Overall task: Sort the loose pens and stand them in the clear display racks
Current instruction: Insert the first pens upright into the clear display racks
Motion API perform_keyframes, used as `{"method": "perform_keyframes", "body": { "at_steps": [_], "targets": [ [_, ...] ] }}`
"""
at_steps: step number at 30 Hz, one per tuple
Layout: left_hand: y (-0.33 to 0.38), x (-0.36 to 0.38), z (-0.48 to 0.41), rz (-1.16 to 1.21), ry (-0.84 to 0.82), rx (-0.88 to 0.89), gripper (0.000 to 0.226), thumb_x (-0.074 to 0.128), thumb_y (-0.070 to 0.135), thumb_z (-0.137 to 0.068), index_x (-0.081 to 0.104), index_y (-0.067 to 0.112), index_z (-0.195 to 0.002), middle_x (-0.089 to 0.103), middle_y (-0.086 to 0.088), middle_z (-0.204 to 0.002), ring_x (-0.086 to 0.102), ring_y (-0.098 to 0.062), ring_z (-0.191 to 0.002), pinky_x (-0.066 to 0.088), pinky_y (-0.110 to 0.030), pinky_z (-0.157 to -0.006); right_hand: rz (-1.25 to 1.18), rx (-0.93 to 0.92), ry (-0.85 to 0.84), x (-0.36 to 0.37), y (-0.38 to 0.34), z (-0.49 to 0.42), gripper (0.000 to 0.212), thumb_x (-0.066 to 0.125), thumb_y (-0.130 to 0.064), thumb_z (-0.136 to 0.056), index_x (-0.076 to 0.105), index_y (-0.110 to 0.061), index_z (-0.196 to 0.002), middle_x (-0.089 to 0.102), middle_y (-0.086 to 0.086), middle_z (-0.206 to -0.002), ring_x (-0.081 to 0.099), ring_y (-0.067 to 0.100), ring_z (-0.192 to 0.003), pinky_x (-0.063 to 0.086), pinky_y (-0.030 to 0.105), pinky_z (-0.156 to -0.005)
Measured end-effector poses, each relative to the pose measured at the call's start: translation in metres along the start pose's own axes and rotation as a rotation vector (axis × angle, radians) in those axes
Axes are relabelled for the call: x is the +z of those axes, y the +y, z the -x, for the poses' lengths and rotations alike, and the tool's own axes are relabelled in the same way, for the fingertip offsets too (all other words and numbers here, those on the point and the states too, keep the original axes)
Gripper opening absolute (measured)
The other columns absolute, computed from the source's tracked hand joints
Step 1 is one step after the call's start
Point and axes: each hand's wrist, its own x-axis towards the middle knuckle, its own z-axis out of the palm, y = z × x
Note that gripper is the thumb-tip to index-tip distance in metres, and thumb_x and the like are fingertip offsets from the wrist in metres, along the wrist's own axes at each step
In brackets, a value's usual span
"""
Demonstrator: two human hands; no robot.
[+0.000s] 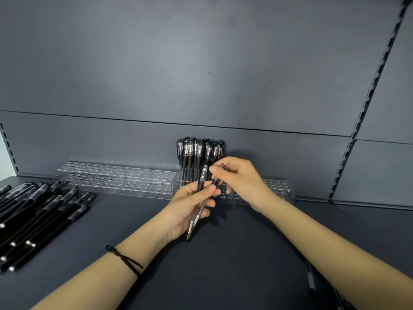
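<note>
Your left hand (190,206) is curled round two black pens (202,180), gripping them near their middles, caps up, just in front of the right rack (277,186). Your right hand (241,177) pinches the top of the darker pen (215,181) between thumb and forefinger, the other fingers loosely bent. A cluster of standing pens (196,153) fills that rack's left end, right behind both hands. The loose pens (40,211) lie on the shelf (245,242), well apart to your left, before the left rack (116,175).

- Shelf (234,260): open right of the loose pens (40,215).
- Left rack (116,177): holes reachable from above.
- Standing pens (196,157): block right rack's (278,186) left end; remainder seemingly free.
</note>
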Motion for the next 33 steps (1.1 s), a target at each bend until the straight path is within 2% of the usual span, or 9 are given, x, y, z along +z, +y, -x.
{"method": "perform_keyframes", "body": {
  "at_steps": [3,5,8,12,15,17,21,26,33],
  "targets": [
    [-0.001,0.0,-0.002,0.037,0.033,0.021,0.032,0.068,0.018,-0.076,0.065,0.007,-0.106,0.072,-0.002,-0.079,0.059,-0.006,-0.054,0.043,-0.018,-0.044,-0.209,0.08,-0.037,-0.004,-0.003,0.003,0.029,0.066,-0.014,-0.09,0.06,-0.017,-0.117,0.072,0.007,-0.091,0.066,0.01,-0.077,0.055,0.024,-0.063],
    [0.001,0.0,-0.003,0.039,0.042,0.011,0.027,0.067,0.019,-0.08,0.065,0.009,-0.105,0.073,-0.003,-0.08,0.059,-0.007,-0.053,0.045,-0.018,-0.044,-0.225,0.094,-0.002,-0.004,-0.002,0.004,0.033,0.065,-0.009,-0.09,0.055,-0.018,-0.12,0.074,0.008,-0.095,0.068,0.011,-0.083,0.056,0.024,-0.068],
    [0.003,0.0,-0.002,-0.044,0.046,-0.067,0.02,0.06,0.026,-0.091,0.068,0.013,-0.103,0.074,-0.002,-0.081,0.058,-0.006,-0.049,0.044,-0.018,-0.041,-0.27,0.071,0.192,-0.006,-0.002,-0.001,0.025,0.062,-0.005,-0.091,0.054,-0.015,-0.113,0.073,0.008,-0.095,0.068,0.011,-0.078,0.056,0.021,-0.067],
    [0.0,0.0,-0.001,-0.183,0.052,-0.14,0.034,0.048,0.038,-0.098,0.063,0.01,-0.109,0.061,0.001,-0.059,0.035,-0.006,-0.035,0.027,-0.016,-0.035,-0.372,0.017,0.496,-0.024,0.001,-0.021,0.018,0.053,-0.001,-0.096,0.048,-0.012,-0.11,0.067,0.006,-0.092,0.063,0.011,-0.068,0.055,0.019,-0.057],
    [0.001,-0.001,-0.002,-0.166,0.071,-0.197,0.04,0.043,0.046,-0.099,0.061,0.011,-0.108,0.042,0.003,-0.052,0.022,-0.005,-0.035,0.016,-0.016,-0.035,-0.248,-0.05,0.616,-0.035,0.01,-0.033,0.02,0.052,0.0,-0.095,0.047,-0.016,-0.107,0.065,0.0,-0.089,0.062,0.014,-0.08,0.052,0.017,-0.052],
    [0.002,-0.002,-0.003,-0.1,0.082,-0.255,0.038,0.038,0.047,-0.101,0.057,0.013,-0.102,0.037,0.003,-0.052,0.019,-0.006,-0.035,0.013,-0.015,-0.035,-0.166,-0.11,0.668,-0.037,0.011,-0.038,0.021,0.053,0.0,-0.095,0.048,-0.018,-0.106,0.064,-0.004,-0.086,0.062,0.012,-0.081,0.052,0.018,-0.052],
    [0.003,-0.004,-0.007,-0.005,0.072,-0.287,0.019,0.032,0.025,-0.098,0.046,0.018,-0.087,0.035,0.003,-0.052,0.019,-0.007,-0.034,0.013,-0.013,-0.034,-0.035,-0.18,0.647,-0.036,0.008,-0.045,0.019,0.057,-0.005,-0.094,0.049,-0.019,-0.105,0.064,0.004,-0.095,0.061,0.01,-0.081,0.055,0.023,-0.057],
    [0.003,-0.003,-0.005,0.012,0.028,-0.259,0.017,0.036,0.022,-0.099,0.045,0.017,-0.086,0.041,0.002,-0.056,0.025,-0.008,-0.038,0.019,-0.018,-0.034,0.14,-0.234,0.552,-0.029,0.01,-0.046,0.018,0.058,-0.014,-0.095,0.049,-0.022,-0.107,0.06,-0.01,-0.09,0.058,-0.001,-0.076,0.057,0.045,-0.072],
    [0.005,-0.004,-0.001,-0.015,-0.011,-0.204,0.016,0.04,0.022,-0.101,0.045,0.017,-0.087,0.044,0.001,-0.059,0.03,-0.008,-0.039,0.021,-0.018,-0.038,0.221,-0.302,0.525,-0.027,0.005,-0.044,0.016,0.055,-0.013,-0.096,0.052,-0.014,-0.112,0.057,-0.013,-0.094,0.056,0.004,-0.081,0.056,0.047,-0.073]
  ]
}}
